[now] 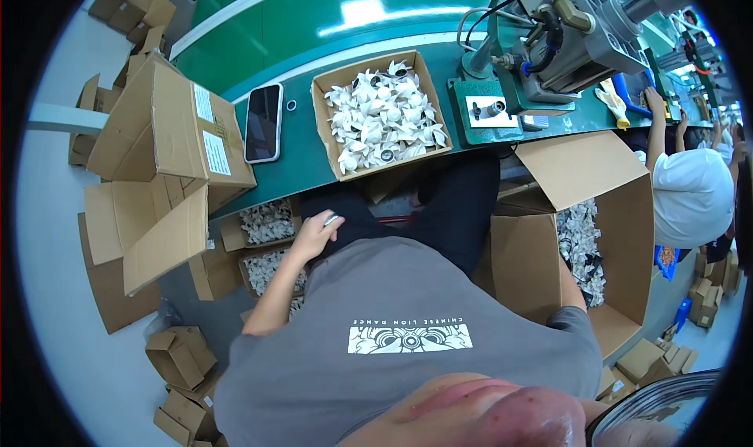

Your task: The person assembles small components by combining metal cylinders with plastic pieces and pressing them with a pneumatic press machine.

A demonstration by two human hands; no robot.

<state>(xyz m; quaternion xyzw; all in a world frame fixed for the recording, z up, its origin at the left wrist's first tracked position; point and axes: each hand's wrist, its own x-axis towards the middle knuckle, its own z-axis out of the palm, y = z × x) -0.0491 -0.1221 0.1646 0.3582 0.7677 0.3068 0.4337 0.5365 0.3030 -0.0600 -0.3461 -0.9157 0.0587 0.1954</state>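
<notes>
My left hand (pixel 315 235) rests over my thigh with its fingers curled round a small silvery-white part (pixel 332 219), too small to tell its kind. My right forearm (pixel 572 288) goes down into a large open carton (pixel 627 267) on my right. The carton's flap hides the hand, so its fingers and anything in them do not show. Many white finned plastic parts (pixel 582 227) fill that carton. In front of me on the green bench, a shallow cardboard box (pixel 322 121) is heaped with white impeller-like parts (pixel 376 118), some with dark round centres.
A press machine (pixel 541 63) stands at the bench's right. A phone (pixel 264 123) and a small ring (pixel 291 105) lie left of the shallow box. Open cartons (pixel 169 133) stand at left; boxes of white parts (pixel 267 221) sit below the bench. A co-worker (pixel 694 192) is at right.
</notes>
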